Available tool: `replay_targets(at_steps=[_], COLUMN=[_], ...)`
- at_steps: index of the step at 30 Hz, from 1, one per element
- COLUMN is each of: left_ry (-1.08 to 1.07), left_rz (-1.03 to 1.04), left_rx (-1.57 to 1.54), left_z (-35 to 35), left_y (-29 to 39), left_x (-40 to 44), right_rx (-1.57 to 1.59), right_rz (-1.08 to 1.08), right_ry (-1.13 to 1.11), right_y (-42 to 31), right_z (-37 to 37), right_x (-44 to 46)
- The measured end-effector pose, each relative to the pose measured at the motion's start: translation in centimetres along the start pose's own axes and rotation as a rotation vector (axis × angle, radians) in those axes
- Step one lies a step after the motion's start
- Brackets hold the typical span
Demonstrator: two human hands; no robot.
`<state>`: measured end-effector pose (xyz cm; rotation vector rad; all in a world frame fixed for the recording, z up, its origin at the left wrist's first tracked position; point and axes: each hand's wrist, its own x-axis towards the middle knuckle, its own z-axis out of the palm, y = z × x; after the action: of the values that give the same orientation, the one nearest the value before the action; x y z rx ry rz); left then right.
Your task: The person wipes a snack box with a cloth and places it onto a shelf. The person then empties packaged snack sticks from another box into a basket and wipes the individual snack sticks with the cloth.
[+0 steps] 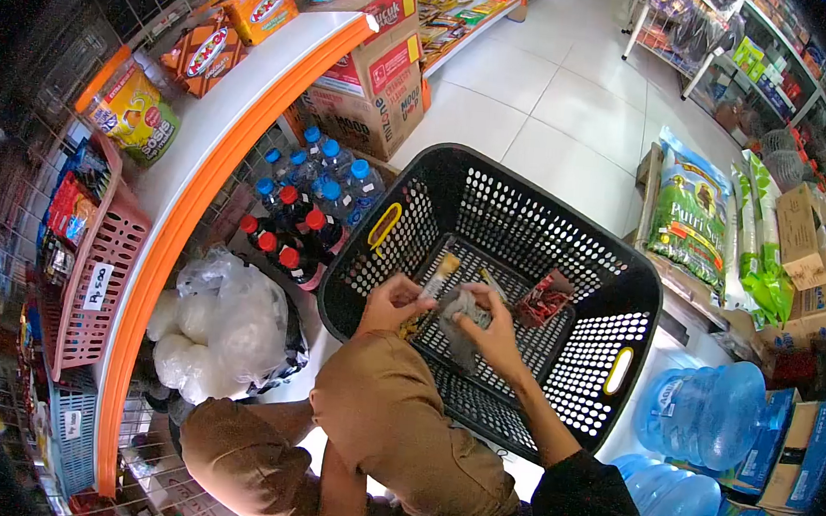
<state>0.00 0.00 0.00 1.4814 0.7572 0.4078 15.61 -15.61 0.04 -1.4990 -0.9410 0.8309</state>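
Note:
My left hand [393, 305] is closed around a small tube-like item [441, 276], whitish with a yellowish end; its exact kind is too small to tell. My right hand [491, 330] pinches a crumpled grey cloth [460, 328], which hangs down close to the left fingers. Both hands are over the open black plastic basket [615, 284], which has perforated walls and yellow-rimmed handles. On the basket's floor lies a red patterned box or packet [547, 298]. A slim yellowish item [493, 284] shows just behind my right hand.
Bottles with blue and red caps [317, 187] and a plastic bag of white round things [223, 326] stand left of the basket. An orange-edged shelf [197, 163] runs along the left. Green sacks [690, 214] and large blue water jugs [707, 407] are on the right.

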Motion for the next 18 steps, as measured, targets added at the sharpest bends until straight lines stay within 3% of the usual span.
replay_targets(at_steps=[2,5,9,18], left_ry=[-0.112,-0.26,-0.379,-0.407], left_rz=[0.026,0.036,0.136,0.06], left_rx=[-0.026,-0.1,-0.181,-0.024], left_z=[0.4,0.5,0.5,-0.1], left_y=[-0.5,-1.5,-2.3,-1.9], left_x=[0.0,0.2,0.8,0.8], right_rx=[0.122,0.386,0.438,0.868], right_rz=[-0.013,0.153,0.228,0.355], right_ry=[0.124,0.146,0.109,0.347], right_y=[-1.3,-2.6,-1.2,0.0], right_z=[0.2,0.7,0.9,1.2], right_x=[-0.2,-1.0,-0.9,0.0])
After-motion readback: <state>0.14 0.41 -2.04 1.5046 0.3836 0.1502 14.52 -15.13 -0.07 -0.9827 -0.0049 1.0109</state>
